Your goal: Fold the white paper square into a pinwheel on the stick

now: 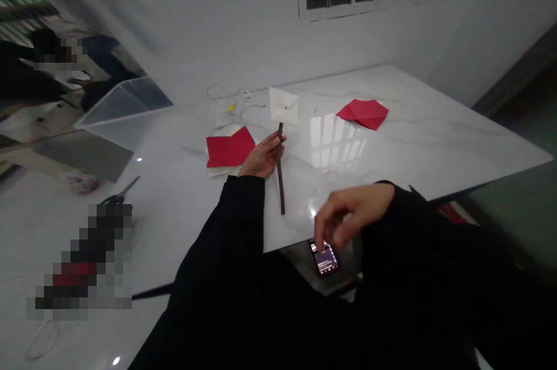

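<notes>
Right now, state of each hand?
Left hand: closed on the dark stick.
Right hand: partly open, blurred, nothing visibly held, near the lit phone.

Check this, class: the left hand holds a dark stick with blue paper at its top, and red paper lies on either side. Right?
No: the head view shows white paper, not blue, at the top. The left hand does hold the dark stick, with red paper on either side.

Dim, grey light; barred glare on tabletop (435, 132); right hand (354, 210) blurred; left side partly pixelated, corners smeared.
</notes>
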Demonstrator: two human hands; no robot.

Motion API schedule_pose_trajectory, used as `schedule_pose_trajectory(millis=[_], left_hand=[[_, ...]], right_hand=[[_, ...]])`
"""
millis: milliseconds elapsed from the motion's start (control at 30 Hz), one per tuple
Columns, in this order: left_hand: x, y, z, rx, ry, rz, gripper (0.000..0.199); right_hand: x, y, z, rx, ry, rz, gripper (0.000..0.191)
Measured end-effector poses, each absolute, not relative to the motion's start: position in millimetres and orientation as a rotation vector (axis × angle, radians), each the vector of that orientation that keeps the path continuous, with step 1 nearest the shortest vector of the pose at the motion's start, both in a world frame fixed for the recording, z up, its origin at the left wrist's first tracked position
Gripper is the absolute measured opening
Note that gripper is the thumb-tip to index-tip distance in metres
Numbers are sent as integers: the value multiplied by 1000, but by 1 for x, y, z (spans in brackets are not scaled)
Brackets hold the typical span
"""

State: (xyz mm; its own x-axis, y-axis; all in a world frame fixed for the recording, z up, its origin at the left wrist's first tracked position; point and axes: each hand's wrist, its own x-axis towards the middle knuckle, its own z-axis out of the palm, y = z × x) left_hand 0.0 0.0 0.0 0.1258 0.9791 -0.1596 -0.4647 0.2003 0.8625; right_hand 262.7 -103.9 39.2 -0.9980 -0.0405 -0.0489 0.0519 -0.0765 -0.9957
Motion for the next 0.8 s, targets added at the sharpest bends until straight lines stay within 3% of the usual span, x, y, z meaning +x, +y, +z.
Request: schedule_pose_trajectory(millis=[133,233,367,567,800], left_hand=[[5,0,3,767,866,1271,29],[8,1,2,798,874,1347,32],[12,1,-2,873,897,1335,34],[17,-1,-1,965,894,1219,41],[16,13,-2,861,896,1223,21]], right_hand=[[244,-16,40,699,2449,-2451,32],[217,30,18,992,2477,-2347,34],[203,45,0,848,2447,-2291,43],[212,35,-2,747,2538,-2297,31],[215,42,-5,517,2415,-2307,35]])
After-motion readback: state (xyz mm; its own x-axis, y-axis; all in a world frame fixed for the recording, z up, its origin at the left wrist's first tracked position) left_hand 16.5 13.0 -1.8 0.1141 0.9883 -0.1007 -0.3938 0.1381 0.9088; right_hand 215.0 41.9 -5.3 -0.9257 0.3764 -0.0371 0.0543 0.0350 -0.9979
